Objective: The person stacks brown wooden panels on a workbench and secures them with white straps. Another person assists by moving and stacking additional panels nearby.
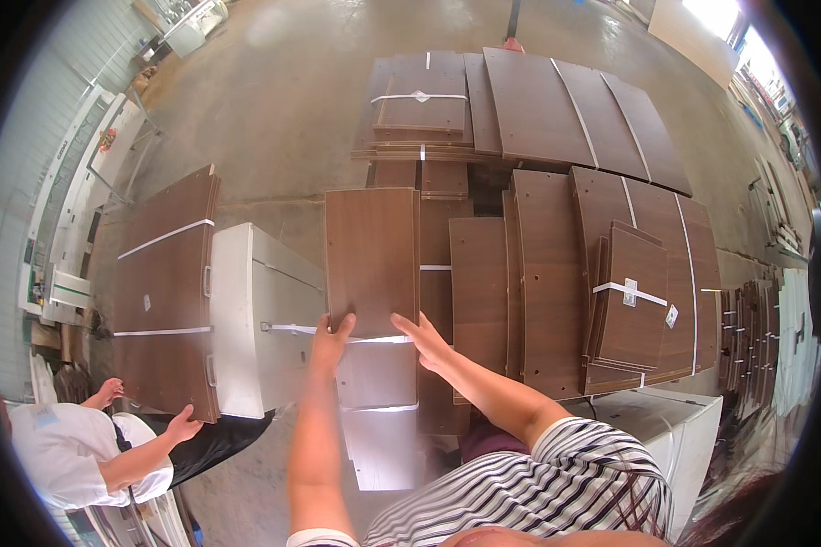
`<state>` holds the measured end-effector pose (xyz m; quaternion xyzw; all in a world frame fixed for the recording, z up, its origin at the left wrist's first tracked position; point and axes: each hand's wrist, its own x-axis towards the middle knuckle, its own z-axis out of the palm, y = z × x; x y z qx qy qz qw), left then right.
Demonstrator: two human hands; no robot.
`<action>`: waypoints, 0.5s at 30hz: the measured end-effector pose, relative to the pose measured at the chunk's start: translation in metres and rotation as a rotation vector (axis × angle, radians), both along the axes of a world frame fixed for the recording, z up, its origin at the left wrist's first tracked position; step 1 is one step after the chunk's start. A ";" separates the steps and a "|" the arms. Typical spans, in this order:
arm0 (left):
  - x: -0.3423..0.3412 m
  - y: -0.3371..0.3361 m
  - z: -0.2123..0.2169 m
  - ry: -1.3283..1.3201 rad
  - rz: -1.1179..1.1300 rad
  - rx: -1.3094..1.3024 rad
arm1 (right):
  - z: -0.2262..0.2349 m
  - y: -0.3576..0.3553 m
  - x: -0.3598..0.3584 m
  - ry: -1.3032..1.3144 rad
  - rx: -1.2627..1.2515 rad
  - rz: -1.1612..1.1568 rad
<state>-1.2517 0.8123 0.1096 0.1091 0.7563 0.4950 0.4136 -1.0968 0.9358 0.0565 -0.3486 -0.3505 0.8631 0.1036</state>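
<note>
A dark brown wood-grain panel (371,255) lies lengthwise in front of me, on or just over other boards. My left hand (331,339) grips its near left side, the thumb on top and the fingers round the edge. Opposite it, my right hand (421,341) holds the near right side in the same way. A white strap (287,327) runs in from the left and passes close to both hands. Between my forearms show glossy, light-reflecting boards (377,383) crossed by another white band. What lies under the panel is mostly hidden.
Strapped stacks of brown panels (566,100) stand ahead and to the right, a small bundle (636,296) on top. At left, a person's hand (184,426) is beside a strapped brown stack (160,287), near a white box-like unit (237,319). Another white unit (666,419) stands lower right.
</note>
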 end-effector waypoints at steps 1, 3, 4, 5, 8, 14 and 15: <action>0.001 0.004 -0.006 0.025 0.005 0.018 | -0.005 0.000 0.002 -0.034 0.010 0.003; -0.001 0.020 -0.018 0.064 -0.019 0.017 | -0.017 0.014 -0.011 -0.406 0.045 -0.014; -0.005 0.024 -0.023 0.080 -0.035 -0.003 | -0.019 0.026 -0.018 -0.453 0.084 0.004; -0.018 0.025 -0.034 0.094 -0.077 -0.056 | -0.019 0.035 -0.023 -0.495 0.128 0.027; -0.014 0.028 -0.036 0.097 -0.125 -0.100 | -0.077 0.062 -0.014 -0.607 0.990 0.052; 0.053 -0.161 -0.176 0.344 0.276 -0.200 | -0.063 0.035 0.014 -0.473 1.369 0.392; 0.080 -0.219 -0.200 0.580 0.174 -0.730 | -0.061 0.029 0.016 -0.433 1.465 0.450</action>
